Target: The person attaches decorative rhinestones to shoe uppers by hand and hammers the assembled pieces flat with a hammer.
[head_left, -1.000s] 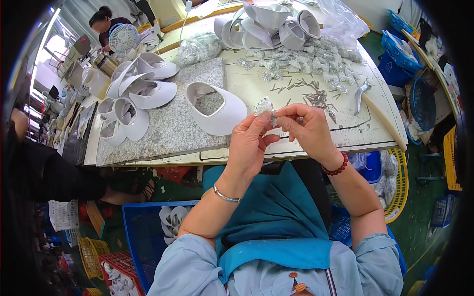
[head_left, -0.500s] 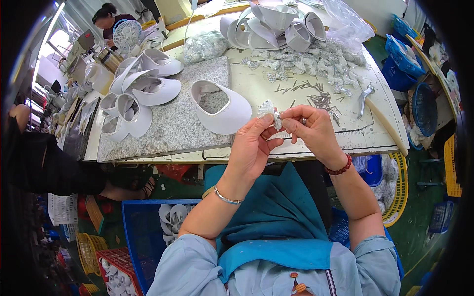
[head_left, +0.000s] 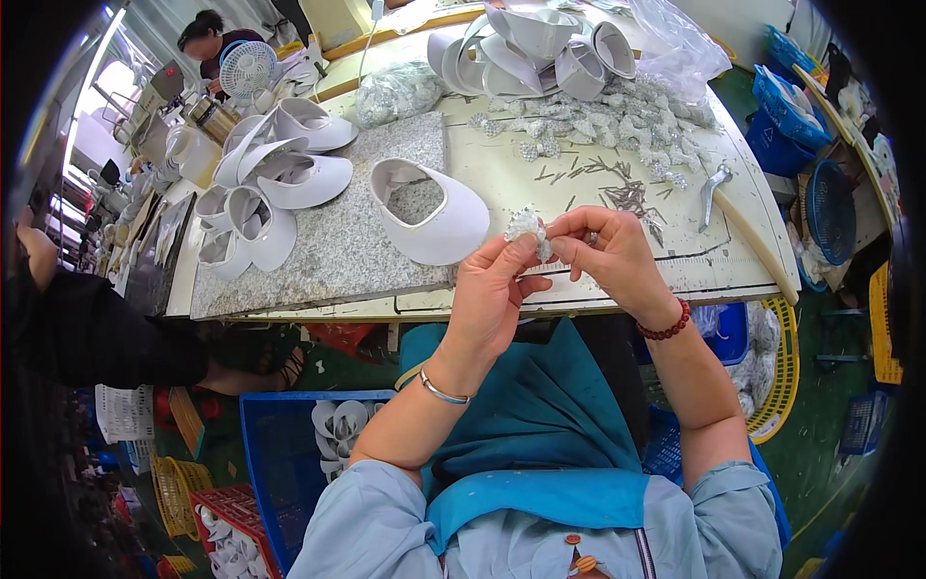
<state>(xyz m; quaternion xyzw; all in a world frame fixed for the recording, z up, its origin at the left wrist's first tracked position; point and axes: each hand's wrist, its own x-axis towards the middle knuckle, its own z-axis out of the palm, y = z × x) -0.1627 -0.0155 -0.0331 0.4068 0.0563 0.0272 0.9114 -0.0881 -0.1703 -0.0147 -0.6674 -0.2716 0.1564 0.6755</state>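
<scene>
Over the front edge of the table, my left hand [head_left: 485, 294] pinches a small glittery silver-white bow [head_left: 524, 225] between thumb and fingers. My right hand [head_left: 617, 259] is closed at the right side of that bow, thumb and forefinger together on its edge; the fingers hide exactly what they grip there. Just left of my hands, a white shoe upper [head_left: 453, 232] lies on a speckled grey stone slab [head_left: 338, 256]. Behind my hands lie a heap of similar silver bows [head_left: 617, 125] and several thin dark metal pins [head_left: 627, 196].
More white uppers [head_left: 304, 179] are stacked on the slab's left, and others [head_left: 540, 53] at the back. A metal tool [head_left: 712, 198] lies at the right. A blue crate [head_left: 265, 463] stands below left; a person [head_left: 207, 48] sits at the far left.
The bow has turned and tilted between my fingers, showing more of its bunched front. Both hands stay in nearly the same place, and the table things have not moved.
</scene>
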